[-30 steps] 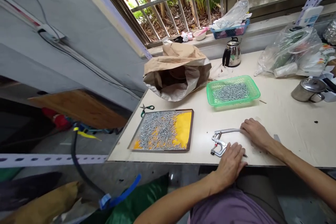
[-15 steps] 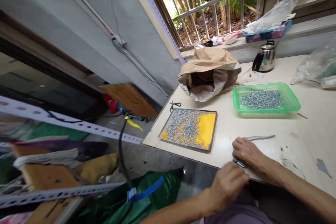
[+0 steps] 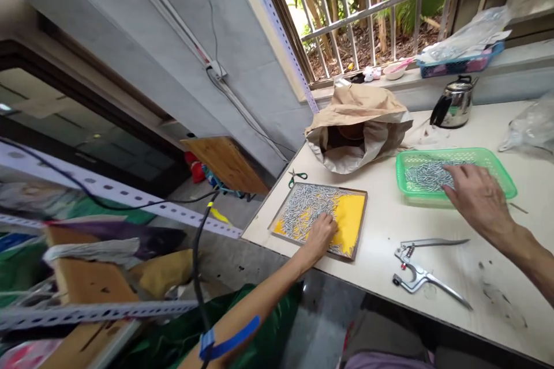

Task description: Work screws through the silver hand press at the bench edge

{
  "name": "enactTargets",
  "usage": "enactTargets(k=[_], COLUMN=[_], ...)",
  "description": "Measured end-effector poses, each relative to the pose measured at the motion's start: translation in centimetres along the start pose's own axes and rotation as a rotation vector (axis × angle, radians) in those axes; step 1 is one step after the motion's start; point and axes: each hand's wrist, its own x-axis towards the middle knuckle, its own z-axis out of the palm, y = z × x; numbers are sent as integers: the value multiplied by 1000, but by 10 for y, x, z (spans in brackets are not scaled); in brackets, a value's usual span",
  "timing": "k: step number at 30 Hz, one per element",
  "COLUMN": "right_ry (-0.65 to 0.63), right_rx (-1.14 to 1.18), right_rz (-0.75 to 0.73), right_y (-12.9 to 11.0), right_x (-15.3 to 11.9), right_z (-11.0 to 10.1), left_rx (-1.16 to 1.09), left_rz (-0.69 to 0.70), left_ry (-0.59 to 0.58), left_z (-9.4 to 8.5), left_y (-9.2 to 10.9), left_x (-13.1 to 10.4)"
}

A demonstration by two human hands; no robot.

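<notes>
My left hand [image 3: 321, 236] reaches down onto the near side of a shallow rectangular tray [image 3: 362, 225] with a yellow bottom. Its fingers are bent together among small silvery metal pins [image 3: 309, 203]; whatever they pinch is too small to make out. My right hand [image 3: 478, 199] hovers over the front of a green plastic basket [image 3: 402, 190] holding more metal pins [image 3: 422, 176]. Thumb and fingers there are spread apart, with nothing visible between them. Hand-press pliers [image 3: 418, 279] with long metal handles lie on the table between the hands, touched by neither.
An open brown paper bag [image 3: 359, 121] stands behind the tray, near green-handled scissors [image 3: 298, 176]. A metal kettle [image 3: 456, 104] and a plastic bag [image 3: 530, 127] are at the back right. The table's left edge [image 3: 266, 204] borders a floor crowded with sacks and boards.
Both hands have left the pliers near the table's front edge. My left hand has moved left to the tray, my right hand up and right to the basket. The view has shifted slightly.
</notes>
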Motion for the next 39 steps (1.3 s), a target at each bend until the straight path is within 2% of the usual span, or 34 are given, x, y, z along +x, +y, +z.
enactTargets(k=[3, 6, 9, 11, 13, 20, 22, 25, 27, 29, 32, 34, 39], right_ry=[-182, -395, -517, -520, -469, -337, -311, -318, -338, -348, -352, -350, -310], right_rx=[112, 295, 374, 357, 315, 223, 224, 227, 204, 154, 69, 33, 26], right_rz=[39, 30, 30, 30, 31, -32, -31, -47, -68, -92, -134, -157, -210], right_y=[1, -18, -36, -42, -44, -47, -49, -53, -55, -58, -60, -62, -64], right_x=[-27, -78, -124, -143, -153, -164, -164, -161, -156, -151, -147, -148, -153], right_z=[-11, -12, -6, 0, 6, 18, 19, 16, 10, 5, -2, -4, -7], left_rx=[2, -72, -143, -162, -197, -465, -551, -878, -1163, -1307, -1276, -1215, -1180], left_rz=[-17, -41, -94, -127, -165, -338, -361, -369, -349, -326, -341, -373, -381], left_ry=[-31, -107, -159, -161, -146, -60, -58, -97, -174, -264, -335, -334, -293], left_z=[-1, -6, -10, -11, -13, -31, -37, -41, -39, -33, -20, -11, 0], left_y=[-1, -1, 3, 6, 8, -1, 2, 26, 52, 81, 116, 130, 139], left_x=[4, 6, 9, 11, 14, 19, 17, 7, -1, -9, -15, -17, -21])
